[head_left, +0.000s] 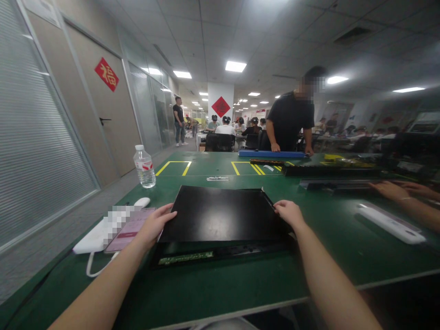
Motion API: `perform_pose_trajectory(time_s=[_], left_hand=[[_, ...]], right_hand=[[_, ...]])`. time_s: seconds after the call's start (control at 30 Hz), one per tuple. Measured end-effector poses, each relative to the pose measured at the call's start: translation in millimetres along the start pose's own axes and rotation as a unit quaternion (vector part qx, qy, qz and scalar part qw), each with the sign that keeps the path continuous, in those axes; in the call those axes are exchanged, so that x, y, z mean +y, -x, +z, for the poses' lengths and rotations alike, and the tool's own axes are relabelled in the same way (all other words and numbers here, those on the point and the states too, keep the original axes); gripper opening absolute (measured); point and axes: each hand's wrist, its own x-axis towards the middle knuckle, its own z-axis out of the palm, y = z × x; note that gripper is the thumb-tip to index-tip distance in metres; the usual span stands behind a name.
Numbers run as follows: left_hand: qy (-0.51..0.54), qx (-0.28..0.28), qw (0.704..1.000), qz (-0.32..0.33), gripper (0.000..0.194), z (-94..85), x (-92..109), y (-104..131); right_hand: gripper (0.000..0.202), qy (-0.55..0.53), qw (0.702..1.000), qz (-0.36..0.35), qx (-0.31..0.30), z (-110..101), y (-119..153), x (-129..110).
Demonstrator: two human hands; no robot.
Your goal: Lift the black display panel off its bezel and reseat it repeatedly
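A flat black panel (220, 215) is held by its two side edges above the green table. My left hand (160, 223) grips its left edge, thumb on top and fingers beneath. On the right edge, my right hand (287, 211) is closed in a pinch near the upper corner. Partly covered by the panel, a black frame (247, 250) with a green circuit strip (185, 258) shows along the near side.
A water bottle (145, 167), a white mouse (142, 202) and a white device with a cable stand left. Another person's hands (392, 190) reach in from the right, near a white bar (390, 223). Behind the table a person (291, 119) touches a blue bar (271, 154).
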Motion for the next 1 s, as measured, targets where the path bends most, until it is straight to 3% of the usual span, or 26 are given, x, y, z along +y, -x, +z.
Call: perform_pose_trajectory(time_s=[0.2,0.37,0.67,0.87,1.0], left_hand=[[-0.133,0.021,0.989,0.063,0.045,-7.6,-6.8,-7.8],[-0.246,0.047,0.961,0.118,0.029,-5.5,-1.3,-2.7],[-0.281,0.027,0.951,0.123,0.015,-0.5,1.7,3.1],[-0.312,-0.015,0.932,0.184,0.013,-6.0,-4.7,-6.2],[-0.332,-0.019,0.924,0.19,0.015,-6.1,-5.3,-5.9]], right_hand=[[0.026,0.004,1.0,-0.003,0.003,-1.0,1.6,-1.0],[0.025,-0.004,1.0,-0.002,-0.002,-0.9,1.3,-0.5],[0.026,0.008,1.0,-0.006,0.006,-0.9,1.2,-0.2],[0.026,0.011,1.0,-0.005,0.002,-1.4,1.9,-1.9],[0.026,0.022,1.0,-0.008,0.009,-1.2,2.3,-2.7]])
